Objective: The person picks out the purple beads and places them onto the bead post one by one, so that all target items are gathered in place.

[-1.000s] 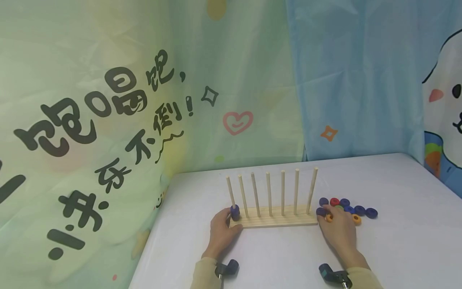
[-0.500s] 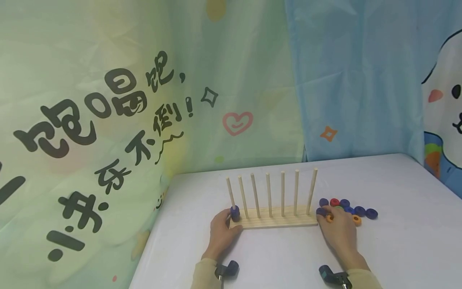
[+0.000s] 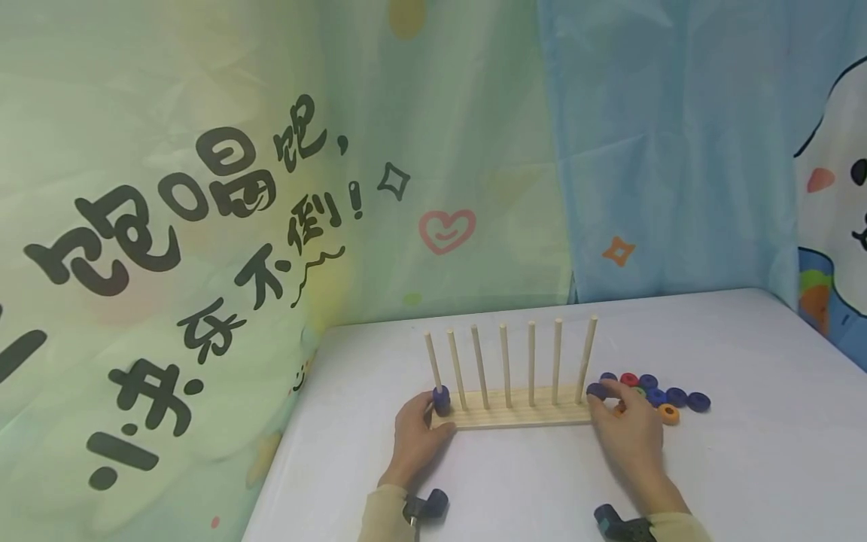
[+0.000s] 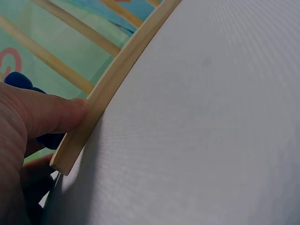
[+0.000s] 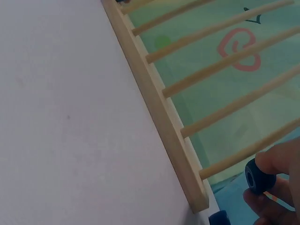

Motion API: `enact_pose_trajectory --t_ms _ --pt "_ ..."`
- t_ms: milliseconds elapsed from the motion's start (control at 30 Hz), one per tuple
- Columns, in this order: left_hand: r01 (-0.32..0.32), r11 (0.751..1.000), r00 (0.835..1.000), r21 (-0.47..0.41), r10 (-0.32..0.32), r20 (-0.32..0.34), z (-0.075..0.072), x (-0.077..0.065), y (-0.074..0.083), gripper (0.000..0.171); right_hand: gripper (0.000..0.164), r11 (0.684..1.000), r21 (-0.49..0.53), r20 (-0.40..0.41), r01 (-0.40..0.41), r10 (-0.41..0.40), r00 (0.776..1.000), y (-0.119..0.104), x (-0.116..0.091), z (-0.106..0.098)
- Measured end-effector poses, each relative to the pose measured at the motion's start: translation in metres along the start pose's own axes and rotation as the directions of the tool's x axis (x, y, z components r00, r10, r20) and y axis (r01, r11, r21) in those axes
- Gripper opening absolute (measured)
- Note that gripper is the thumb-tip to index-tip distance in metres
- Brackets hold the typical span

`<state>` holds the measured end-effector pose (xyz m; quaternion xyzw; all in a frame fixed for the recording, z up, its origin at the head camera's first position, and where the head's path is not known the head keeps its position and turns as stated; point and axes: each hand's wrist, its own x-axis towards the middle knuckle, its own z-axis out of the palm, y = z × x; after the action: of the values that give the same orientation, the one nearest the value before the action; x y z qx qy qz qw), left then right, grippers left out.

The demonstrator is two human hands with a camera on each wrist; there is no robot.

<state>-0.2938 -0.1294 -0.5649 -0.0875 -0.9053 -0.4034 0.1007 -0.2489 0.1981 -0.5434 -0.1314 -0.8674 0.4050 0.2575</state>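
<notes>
A wooden peg stand (image 3: 518, 418) with a row of upright pegs rests on the table. My left hand (image 3: 415, 440) grips its left end; in the left wrist view the thumb (image 4: 70, 115) presses the front edge of the base. Dark blue beads (image 3: 442, 401) are stacked low on the leftmost peg, right by that hand. Between thumb and fingers, my right hand (image 3: 631, 433) pinches a dark blue bead (image 5: 261, 176) beside the right end of the stand. In the right wrist view the bead's hole shows, close to the rightmost peg (image 5: 248, 149).
Loose beads lie right of the stand: a red one (image 3: 628, 379), an orange one (image 3: 669, 414), a blue one (image 3: 655, 397) and several dark blue ones (image 3: 698, 402). My right hand partly hides some. Printed curtains (image 3: 447, 150) hang behind the white table (image 3: 515, 482).
My right hand has lifted the dark blue bead from the group and shifted slightly left towards the stand. The left hand stays where it was.
</notes>
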Motion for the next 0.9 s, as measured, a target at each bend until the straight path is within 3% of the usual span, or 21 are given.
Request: enact_pose_trajectory --t_ms 167,633,900 --pt "-0.006 1.0 1.0 -0.006 0.006 -0.004 0.0 -0.001 -0.001 0.053 0.035 1.0 0.019 0.046 -0.018 0.017 0.999 -0.002 -0.002 0.004" --pt "0.004 1.0 1.0 -0.014 -0.004 -0.002 0.002 0.001 -0.005 0.053 0.031 0.995 0.029 0.16 0.092 -0.095 0.983 -0.006 -0.013 0.018" --pt "-0.004 1.0 1.0 -0.016 0.004 -0.003 0.001 0.001 -0.003 0.053 0.032 0.991 0.086 0.234 0.107 -0.124 0.964 -0.014 -0.024 0.027"
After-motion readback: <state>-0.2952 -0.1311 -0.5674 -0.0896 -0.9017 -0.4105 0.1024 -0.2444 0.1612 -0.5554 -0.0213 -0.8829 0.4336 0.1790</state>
